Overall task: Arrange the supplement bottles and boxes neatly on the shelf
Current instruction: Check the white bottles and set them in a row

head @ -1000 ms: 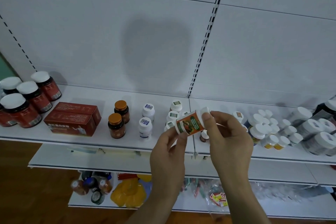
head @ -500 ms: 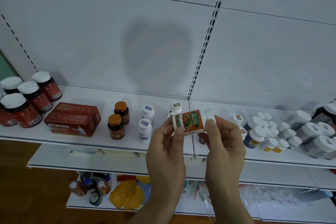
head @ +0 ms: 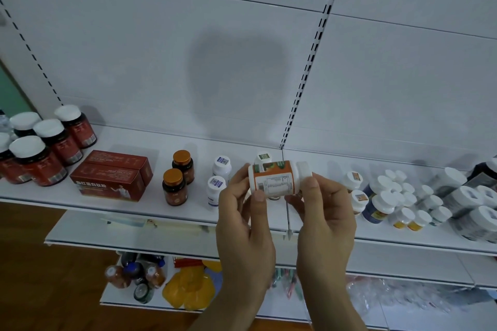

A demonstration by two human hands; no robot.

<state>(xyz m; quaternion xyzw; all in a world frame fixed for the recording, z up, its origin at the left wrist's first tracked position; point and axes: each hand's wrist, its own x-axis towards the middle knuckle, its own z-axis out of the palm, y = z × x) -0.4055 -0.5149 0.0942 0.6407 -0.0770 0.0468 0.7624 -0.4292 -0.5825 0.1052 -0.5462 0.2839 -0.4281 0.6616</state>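
Shelf [head: 113, 209] — long white run, stock in loose groups: dark red jars [head: 40, 158] far left, two red boxes [head: 113, 177], amber-capped bottles [head: 177, 177], small white bottles [head: 219, 180], a crowded cluster of white-capped bottles [head: 403, 196] at right.

Orange-labelled bottle [head: 277, 179] held in the air just in front of the shelf, near the joint between the two boards. Left hand [head: 242, 223] pinches its base end, right hand [head: 322, 217] pinches the cap end — fingers curled round it.

Bottle lies on its side: long axis left to right, white cap pointing right, printed back panel toward the camera.

Judgement: tip it upright, cap up, front label outward; set it in a bare gap in line with its neighbours, without knocking them.
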